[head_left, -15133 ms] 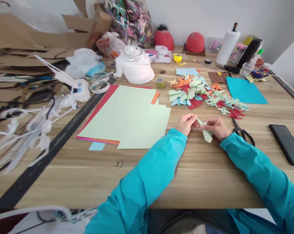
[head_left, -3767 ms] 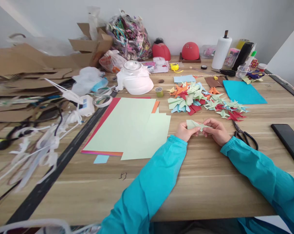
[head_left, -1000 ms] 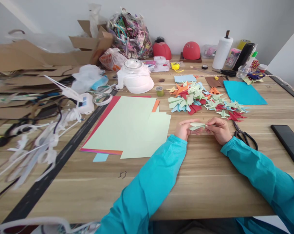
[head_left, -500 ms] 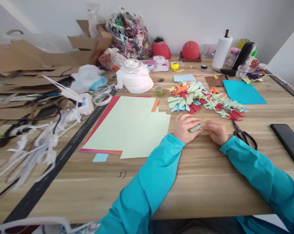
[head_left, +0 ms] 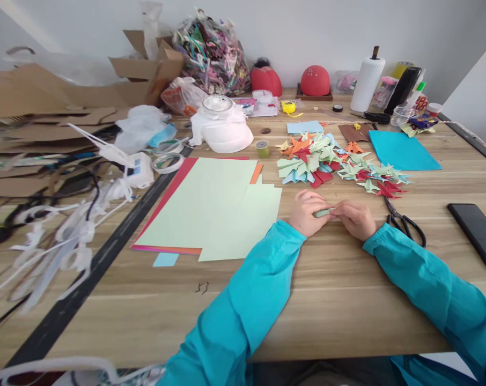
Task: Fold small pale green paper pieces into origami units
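Note:
A small piece of folded pale green paper [head_left: 322, 213] is pinched between my two hands, low over the wooden table. My left hand [head_left: 308, 212] grips its left part, fingers bent over it. The right hand [head_left: 354, 219] pinches the opposite end, fingertips meeting those of the left; much of the paper is hidden behind fingers. Just beyond lies a pile of folded paper cranes [head_left: 315, 155] in green, red, orange and blue. To the left rests a stack of pale green sheets [head_left: 203, 209] over red and orange ones. Black-handled scissors [head_left: 404, 221] lie beside my right wrist.
A phone [head_left: 474, 236] lies at the right. Farther back are a bright blue sheet [head_left: 404, 151], a spool [head_left: 262, 149], a yellow tape measure [head_left: 289, 108] and a white-wrapped roll [head_left: 221, 126]. Cables, a white router [head_left: 140, 170] and cardboard [head_left: 66, 91] crowd the left side.
My fingers have closed in on the green paper, and less of it shows between them. The right hand has shifted slightly left; the view has moved a little.

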The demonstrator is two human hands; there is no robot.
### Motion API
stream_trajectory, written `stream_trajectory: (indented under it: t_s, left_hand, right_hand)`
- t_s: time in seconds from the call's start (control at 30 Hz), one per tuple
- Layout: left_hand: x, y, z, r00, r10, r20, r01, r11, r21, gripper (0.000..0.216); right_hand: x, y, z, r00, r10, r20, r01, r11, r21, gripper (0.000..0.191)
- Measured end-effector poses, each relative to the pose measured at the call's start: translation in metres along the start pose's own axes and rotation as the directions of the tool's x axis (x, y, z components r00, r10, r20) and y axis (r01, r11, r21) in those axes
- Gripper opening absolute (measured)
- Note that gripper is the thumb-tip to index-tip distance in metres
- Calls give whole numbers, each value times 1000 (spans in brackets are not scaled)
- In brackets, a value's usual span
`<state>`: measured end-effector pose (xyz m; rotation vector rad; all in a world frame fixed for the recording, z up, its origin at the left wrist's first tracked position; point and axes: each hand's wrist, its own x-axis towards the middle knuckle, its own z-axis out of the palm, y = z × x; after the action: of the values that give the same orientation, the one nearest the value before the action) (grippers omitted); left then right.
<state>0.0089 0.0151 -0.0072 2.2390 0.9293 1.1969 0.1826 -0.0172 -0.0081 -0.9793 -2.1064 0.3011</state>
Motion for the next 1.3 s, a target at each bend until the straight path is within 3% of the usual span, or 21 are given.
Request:
stream_trajectory:
  t_s: [0.13, 0.3, 0.87, 1.1, 1.3]
  left_hand:
    - [0, -2, 3, 996, 24, -91, -29, 998, -54, 19]
    - [-1, -4, 6, 987, 54, -150, -69, 993, -95, 22]
    - [0, -12, 5, 996, 70, -60, -73, 996, -59, 23]
    - [0, -9, 4, 997, -16, -75, 2, 981, -193, 24]
    - [0, -4, -2, 997, -71, -1, 67, 944, -324, 26]
  right_hand:
    - [-1, 0, 3, 996, 33, -79, -43, 991, -130, 13]
    - [-2, 1, 5, 992, -41, -117, 20, 985, -171, 9]
    - [1, -4, 2, 995, -66, -73, 51, 980, -191, 14]
    - [1, -6, 1, 993, -80, -86, 63, 981, -184, 13]
    - [0, -5, 1, 985, -87, -147, 57, 979, -197, 12]
